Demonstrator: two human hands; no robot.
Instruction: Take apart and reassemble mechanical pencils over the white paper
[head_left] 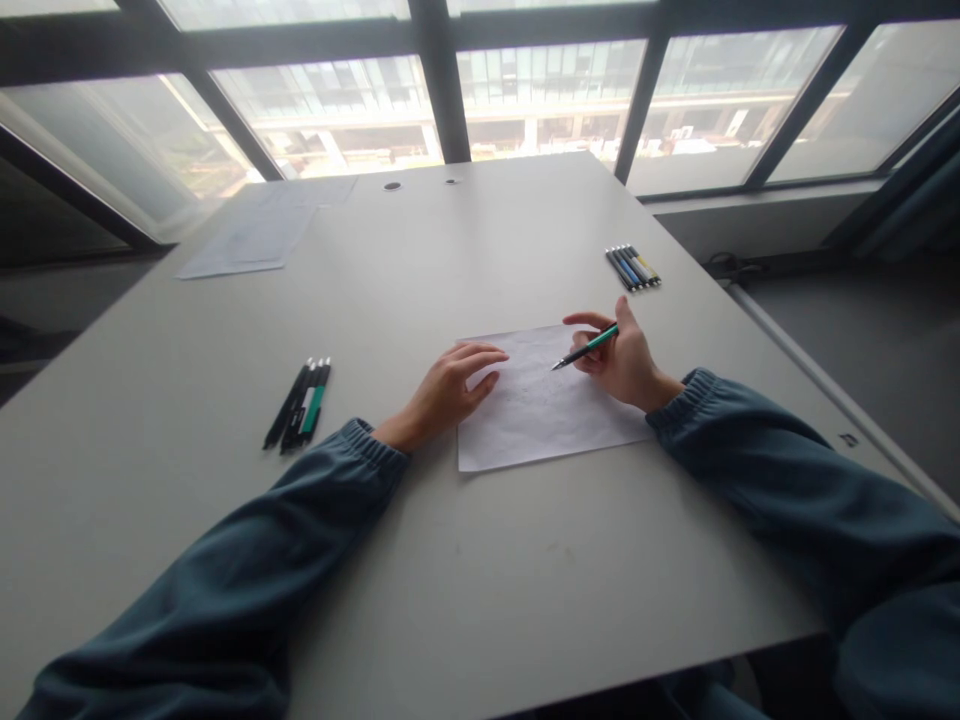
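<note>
A white sheet of paper [517,440] with faint marks lies on the table before me. My left hand [454,385] rests over its left edge, fingers stretched out and holding nothing. Above the right part of the sheet, my right hand [619,360] grips a black and green pen [598,341]. The pen slants down to the left, its silver tip close to the paper; whether it touches I cannot tell. My right index finger and thumb are partly raised, while the other fingers curl by the pen.
Several black pens, some with green parts [300,405], lie left of my left hand. Another row of pens [634,268] with blue and yellow parts sits at the table's right side. More paper sheets [247,235] lie at the far left. Windows [551,105] stand behind the white table [420,250].
</note>
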